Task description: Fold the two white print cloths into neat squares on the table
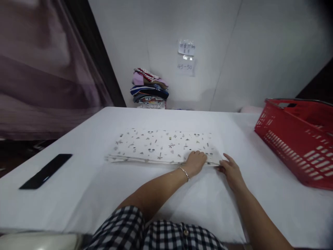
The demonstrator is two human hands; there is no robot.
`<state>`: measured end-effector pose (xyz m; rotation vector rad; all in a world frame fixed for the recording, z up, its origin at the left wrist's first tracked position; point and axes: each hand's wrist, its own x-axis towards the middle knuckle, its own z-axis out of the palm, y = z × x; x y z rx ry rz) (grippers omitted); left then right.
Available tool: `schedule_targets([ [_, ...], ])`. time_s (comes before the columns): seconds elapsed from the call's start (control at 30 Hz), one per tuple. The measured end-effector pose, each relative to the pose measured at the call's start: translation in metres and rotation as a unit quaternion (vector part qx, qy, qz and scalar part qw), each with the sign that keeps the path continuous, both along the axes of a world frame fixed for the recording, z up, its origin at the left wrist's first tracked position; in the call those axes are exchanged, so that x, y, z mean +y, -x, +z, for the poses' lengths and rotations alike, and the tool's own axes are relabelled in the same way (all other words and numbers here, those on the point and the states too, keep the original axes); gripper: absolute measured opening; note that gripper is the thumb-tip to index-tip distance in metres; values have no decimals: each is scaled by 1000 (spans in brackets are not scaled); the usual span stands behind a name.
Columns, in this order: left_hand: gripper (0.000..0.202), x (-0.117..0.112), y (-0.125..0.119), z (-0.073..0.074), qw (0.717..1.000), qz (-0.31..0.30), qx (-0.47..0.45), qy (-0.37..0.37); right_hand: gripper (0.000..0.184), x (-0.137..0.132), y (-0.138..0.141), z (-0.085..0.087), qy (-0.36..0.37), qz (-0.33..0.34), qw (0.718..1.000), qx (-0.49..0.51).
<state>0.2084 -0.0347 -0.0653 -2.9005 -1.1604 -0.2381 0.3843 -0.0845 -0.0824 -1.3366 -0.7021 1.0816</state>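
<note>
A white cloth point(156, 146) with small printed motifs lies folded into a long flat strip on the white table. Its layered front edge faces me. My left hand point(196, 162), with a bracelet at the wrist, is closed over the front edge near the cloth's right end, its fingers curled onto the fabric. Beside it, my right hand point(230, 171) pinches the front right corner between thumb and fingers; one finger sticks out away from the cloth. The fingertips under the corner are partly hidden.
On the right of the white table point(85, 139) stands a red plastic basket point(293, 139). A black phone-like slab point(47, 171) lies at the left. Beyond the far edge rises a stack of folded fabrics point(149, 88) against the wall. A purplish curtain point(44, 69) hangs at left.
</note>
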Motion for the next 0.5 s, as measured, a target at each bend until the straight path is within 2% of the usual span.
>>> schedule_targets([
  [0.23, 28, -8, 50, -3, 998, 56, -1, -18, 66, -1, -6, -8, 3, 3, 1000, -18],
  [0.33, 30, -9, 58, -2, 997, 65, -8, -31, 67, -2, -6, -8, 11, -5, 999, -30],
  [0.5, 21, -3, 69, -1, 994, 100, 0, -34, 67, -5, -9, -10, 35, -14, 997, -71],
])
